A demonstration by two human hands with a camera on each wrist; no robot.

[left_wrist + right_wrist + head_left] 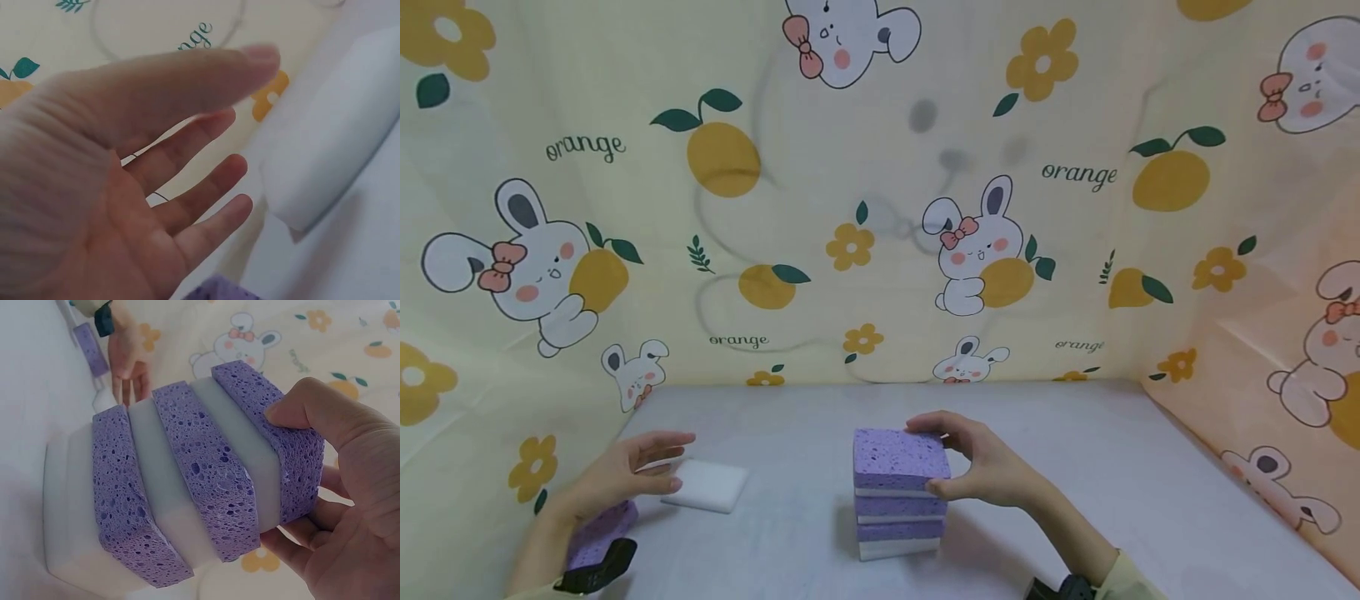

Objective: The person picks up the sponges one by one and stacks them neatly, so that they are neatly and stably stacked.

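A stack of alternating purple sponges (901,454) and white sponge blocks (898,549) stands upright on the table, with purple on top. My right hand (981,462) grips the top purple sponge (269,434) by its side, thumb on the near face and fingers behind. To the left, my left hand (636,471) holds nothing, its fingers loosely extended beside a flat white block (711,485). That block also shows in the left wrist view, right of the fingers. Partly hidden under my left wrist lies another purple sponge (598,537).
The white tabletop (790,433) reaches back to a cloth backdrop (880,292) printed with rabbits, oranges and flowers. The cloth also rises along the left and right sides. Each wrist wears a black strap (598,567).
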